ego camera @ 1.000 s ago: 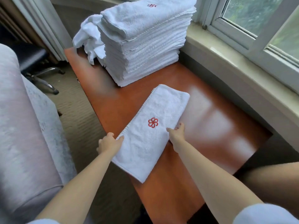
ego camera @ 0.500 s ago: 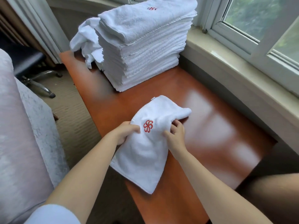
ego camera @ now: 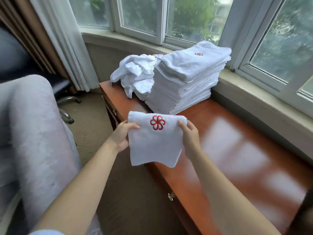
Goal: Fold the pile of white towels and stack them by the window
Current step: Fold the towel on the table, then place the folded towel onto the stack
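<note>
Left hand [ego camera: 121, 136] and right hand [ego camera: 190, 138] pinching the folded towel [ego camera: 155, 143] by its top corners, up in the air over the counter's [ego camera: 237, 150] near left edge. Held flat, likely to drop neatly on the tall stack [ego camera: 186, 82] at the far end by the window [ego camera: 186, 17].

Both hands [ego camera: 155, 134] holding folded towel [ego camera: 155, 146] up, towel stack [ego camera: 184, 78] by window [ego camera: 162, 19]

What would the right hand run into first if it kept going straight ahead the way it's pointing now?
Probably the stack of folded towels. The right hand, gripping the folded towel above the desk, points up and away toward the window, and the stack stands just beyond. Depth is hard to judge from one view.
</note>
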The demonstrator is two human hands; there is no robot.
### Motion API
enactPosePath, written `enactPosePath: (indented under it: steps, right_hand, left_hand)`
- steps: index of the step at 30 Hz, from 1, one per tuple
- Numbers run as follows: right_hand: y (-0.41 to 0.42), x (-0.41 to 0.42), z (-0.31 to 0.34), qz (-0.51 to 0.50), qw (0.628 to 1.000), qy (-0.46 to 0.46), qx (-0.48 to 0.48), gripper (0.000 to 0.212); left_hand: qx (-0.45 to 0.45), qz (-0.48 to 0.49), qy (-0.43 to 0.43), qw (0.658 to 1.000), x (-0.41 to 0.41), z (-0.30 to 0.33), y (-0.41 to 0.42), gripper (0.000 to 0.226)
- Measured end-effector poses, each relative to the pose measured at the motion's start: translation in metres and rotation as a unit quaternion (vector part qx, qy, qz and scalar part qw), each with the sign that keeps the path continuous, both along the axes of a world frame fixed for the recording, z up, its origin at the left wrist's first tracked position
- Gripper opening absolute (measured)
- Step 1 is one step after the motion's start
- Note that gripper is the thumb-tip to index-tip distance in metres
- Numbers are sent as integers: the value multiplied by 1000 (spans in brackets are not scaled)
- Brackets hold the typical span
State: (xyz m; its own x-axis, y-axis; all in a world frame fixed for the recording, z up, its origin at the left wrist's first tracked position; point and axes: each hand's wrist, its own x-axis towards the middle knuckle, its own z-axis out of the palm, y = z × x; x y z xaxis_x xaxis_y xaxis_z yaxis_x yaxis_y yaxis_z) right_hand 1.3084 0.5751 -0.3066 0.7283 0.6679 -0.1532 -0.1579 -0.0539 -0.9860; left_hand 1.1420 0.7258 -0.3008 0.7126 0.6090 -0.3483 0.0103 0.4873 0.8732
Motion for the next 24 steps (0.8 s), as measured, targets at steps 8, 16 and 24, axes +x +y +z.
enactPosePath:
  steps: [8,16,24]
  right_hand:
    - [102,3,18,130,991,34,1,15]
    - [211,28,24,208,968,142,25,29]
    - [304,48,49,233,952,192,55,38]
  left_hand:
    - [64,85,29,994,-9,22,91,20]
    - [17,31,78,996,13,44,191,41]
    - [-49,-21,11,998,66,49,329,61]
